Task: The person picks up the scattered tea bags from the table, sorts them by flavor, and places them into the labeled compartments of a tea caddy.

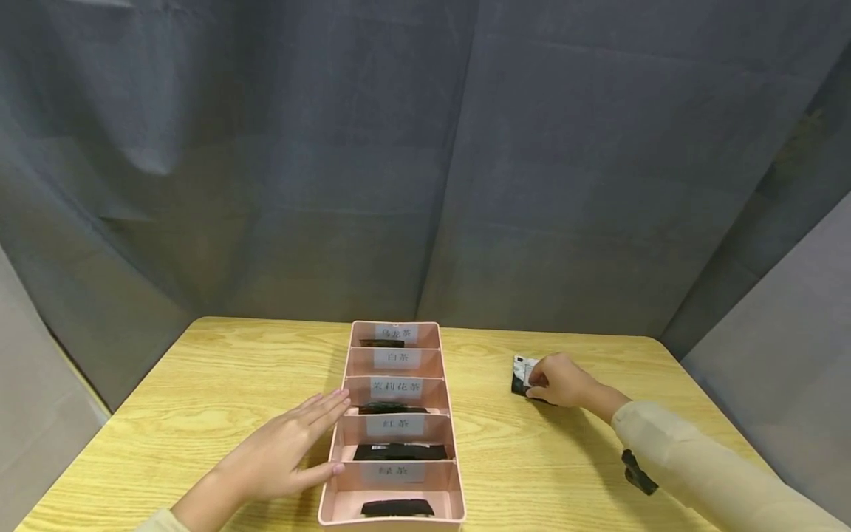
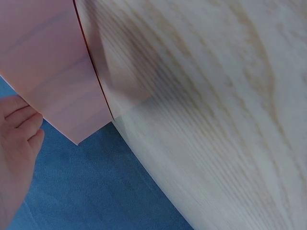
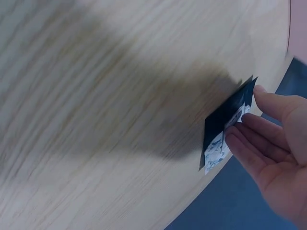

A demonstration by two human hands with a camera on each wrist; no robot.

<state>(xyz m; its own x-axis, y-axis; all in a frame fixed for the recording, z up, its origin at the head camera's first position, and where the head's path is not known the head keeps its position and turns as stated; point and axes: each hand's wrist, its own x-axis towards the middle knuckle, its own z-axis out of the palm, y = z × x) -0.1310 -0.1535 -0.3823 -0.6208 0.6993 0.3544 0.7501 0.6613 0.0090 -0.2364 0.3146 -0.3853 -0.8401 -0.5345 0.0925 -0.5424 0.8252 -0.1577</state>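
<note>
A long pink divided box [image 1: 405, 491] stands on the table, with a Chinese tea label in each compartment. My left hand [image 1: 286, 451] lies along its left side, fingers extended, with fingertips and thumb at the rim. In the left wrist view, those fingers [image 2: 24, 117] show against the pink wall. To the right of the box, my right hand [image 1: 565, 380] pinches the edge of a black-and-white tea sachet [image 1: 521, 369] at the tabletop. The right wrist view shows bent fingers on the sachet's printed face [image 3: 216, 146] and the thumb at its corner.
Dark sachets lie in several compartments: the farthest [image 1: 382, 343], the middle [image 1: 392, 408], the fourth [image 1: 399, 452] and the nearest [image 1: 397, 507]. The wood-grain table [image 1: 518, 458] runs back to a grey curtain [image 1: 565, 185]. A black strap item [image 1: 638, 473] sits at the right sleeve.
</note>
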